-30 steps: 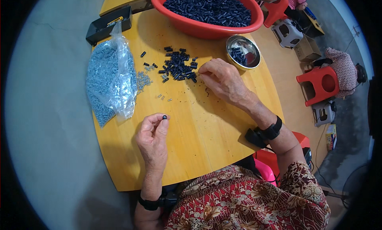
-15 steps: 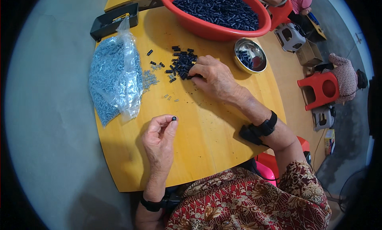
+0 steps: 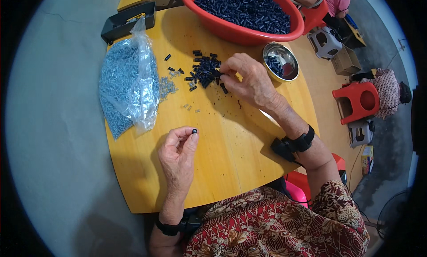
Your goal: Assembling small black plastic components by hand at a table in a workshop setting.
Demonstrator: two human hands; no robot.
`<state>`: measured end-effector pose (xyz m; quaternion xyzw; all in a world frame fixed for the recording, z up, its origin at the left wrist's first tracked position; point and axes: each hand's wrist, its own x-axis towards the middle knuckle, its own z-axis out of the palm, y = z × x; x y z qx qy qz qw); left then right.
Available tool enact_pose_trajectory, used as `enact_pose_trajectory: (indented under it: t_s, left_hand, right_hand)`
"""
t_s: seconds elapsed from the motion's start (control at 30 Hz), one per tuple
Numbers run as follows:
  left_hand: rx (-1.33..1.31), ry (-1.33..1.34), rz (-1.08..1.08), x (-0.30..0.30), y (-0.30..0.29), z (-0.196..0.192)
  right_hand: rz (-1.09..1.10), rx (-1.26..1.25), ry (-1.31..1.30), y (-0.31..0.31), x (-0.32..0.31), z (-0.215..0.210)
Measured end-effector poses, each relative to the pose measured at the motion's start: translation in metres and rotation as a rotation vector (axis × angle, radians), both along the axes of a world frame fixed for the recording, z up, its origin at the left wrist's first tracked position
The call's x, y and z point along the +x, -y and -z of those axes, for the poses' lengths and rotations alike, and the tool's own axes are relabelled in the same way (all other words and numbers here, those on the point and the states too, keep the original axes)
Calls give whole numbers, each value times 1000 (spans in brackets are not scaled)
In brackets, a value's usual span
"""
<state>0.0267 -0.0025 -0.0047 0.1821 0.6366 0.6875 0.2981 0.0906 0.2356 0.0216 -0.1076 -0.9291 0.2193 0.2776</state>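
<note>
My left hand [image 3: 179,152] pinches a small black cylindrical piece [image 3: 194,131] between thumb and fingertips, just above the yellow table [image 3: 231,150]. My right hand [image 3: 249,81] reaches forward to a loose pile of small black pieces [image 3: 204,70], fingertips pinched at the pile's right edge; whether a piece is between them is unclear. A clear plastic bag of small pale blue parts [image 3: 129,85] lies to the left, with a few spilled pale blue parts [image 3: 167,85] beside it.
A large red basin of black pieces [image 3: 244,12] stands at the table's far edge. A small metal bowl [image 3: 280,61] sits right of the pile. A black tray [image 3: 129,21] is at far left. Red stools [image 3: 360,99] and seated people are at right.
My right hand has stayed at the black pile, working its fingertips. My left hand keeps the small black piece, raised slightly. The view has shifted a little.
</note>
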Motion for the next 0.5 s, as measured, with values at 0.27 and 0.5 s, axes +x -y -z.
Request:
enact_pose_trajectory:
  t_s: [0.27, 0.5]
  left_hand:
    - [2, 14, -13, 1, -1, 0]
    - [-2, 23, 5, 0, -1, -3]
  right_hand:
    - [-40, 94, 178, 10, -3, 12]
    - [2, 161, 178, -3, -6, 18]
